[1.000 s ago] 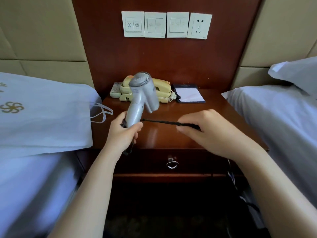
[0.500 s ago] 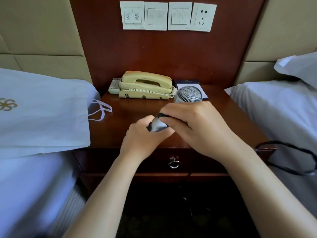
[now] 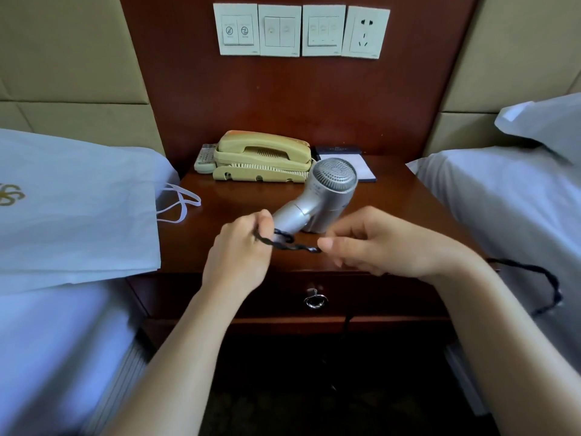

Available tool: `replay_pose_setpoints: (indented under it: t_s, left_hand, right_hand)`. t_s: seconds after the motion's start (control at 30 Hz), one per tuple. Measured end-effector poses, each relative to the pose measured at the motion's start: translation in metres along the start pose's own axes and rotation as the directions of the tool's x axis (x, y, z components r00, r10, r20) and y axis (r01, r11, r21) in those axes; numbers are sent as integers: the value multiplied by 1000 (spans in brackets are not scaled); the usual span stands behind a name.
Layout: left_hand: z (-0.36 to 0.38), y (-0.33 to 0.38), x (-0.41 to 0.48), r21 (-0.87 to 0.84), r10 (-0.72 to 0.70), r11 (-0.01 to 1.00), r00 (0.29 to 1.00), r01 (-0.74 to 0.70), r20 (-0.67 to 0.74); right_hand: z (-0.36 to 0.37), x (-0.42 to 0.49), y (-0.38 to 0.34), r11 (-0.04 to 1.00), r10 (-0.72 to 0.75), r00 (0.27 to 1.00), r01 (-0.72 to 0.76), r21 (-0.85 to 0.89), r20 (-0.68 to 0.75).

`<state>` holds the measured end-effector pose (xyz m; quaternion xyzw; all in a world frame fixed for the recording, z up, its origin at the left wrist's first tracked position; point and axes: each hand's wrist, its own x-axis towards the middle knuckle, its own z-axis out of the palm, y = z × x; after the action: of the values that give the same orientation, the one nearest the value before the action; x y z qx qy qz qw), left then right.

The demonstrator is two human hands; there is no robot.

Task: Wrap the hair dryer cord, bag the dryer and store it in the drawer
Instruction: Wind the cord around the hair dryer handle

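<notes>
A silver hair dryer (image 3: 317,199) lies over the wooden nightstand (image 3: 393,215), its round grille facing me and its handle pointing toward my left hand (image 3: 239,250). My left hand grips the end of the handle together with the black twisted cord (image 3: 292,243). My right hand (image 3: 393,243) pinches the cord a short way to the right, stretching it between both hands. More cord loops over the right bed (image 3: 547,284). A white bag (image 3: 78,209) with string handles lies on the left bed. The drawer (image 3: 361,294) with a ring pull is closed.
A beige telephone (image 3: 261,160), a remote (image 3: 204,157) and a notepad (image 3: 361,171) sit at the back of the nightstand. Switches and a socket (image 3: 366,33) are on the wall panel above. White beds flank both sides, with a pillow (image 3: 547,124) at the right.
The dryer went from upright in my left hand to lying with its grille toward me. My hands met at the handle, then my right hand drew the cord out to the right.
</notes>
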<state>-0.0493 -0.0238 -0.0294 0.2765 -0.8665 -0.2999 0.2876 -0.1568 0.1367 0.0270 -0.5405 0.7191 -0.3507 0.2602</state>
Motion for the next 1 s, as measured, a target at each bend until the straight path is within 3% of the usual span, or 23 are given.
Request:
replay_pose_setpoints:
  t_s: [0.1,0.23,0.37,0.47,0.57,0.67,0.8,0.9,1.0]
  left_hand:
    - [-7,-7,2,15,-13,1000,1000,13,-6]
    - [-11,-8,2,54,7,999,1000,-7,6]
    - [-17,-5,-2,45,79,996,993,-83,90]
    - [-24,1,-2,-23,130,991,974,-128,185]
    - [-34,4,-3,-108,110,991,939,-79,327]
    - [-39,5,-11,-157,35,986,858,54,513]
    - [-33,0,-21,-253,-18,938,765,235,643]
    - [-32,-4,-20,-392,25,872,774,292,633]
    - [-29,-7,-18,-595,83,746,845,299,529]
  right_hand:
    - [-2,-1,8,997,42,999,-42,-71,-3]
    - [-12,3,11,981,-88,969,44,-191,-231]
    - [-17,3,14,930,-226,785,-2,-367,-577]
    - [-25,0,13,902,-244,693,-94,-421,-678]
    - [-30,-2,14,890,-259,691,-101,-445,-675]
    - [-34,-3,22,898,-237,696,-109,-426,-678]
    - [-28,2,42,948,-166,766,-49,-314,-621]
    - [-24,6,55,973,-108,838,-23,-232,-535]
    - [-21,6,56,987,-93,865,16,-160,-492]
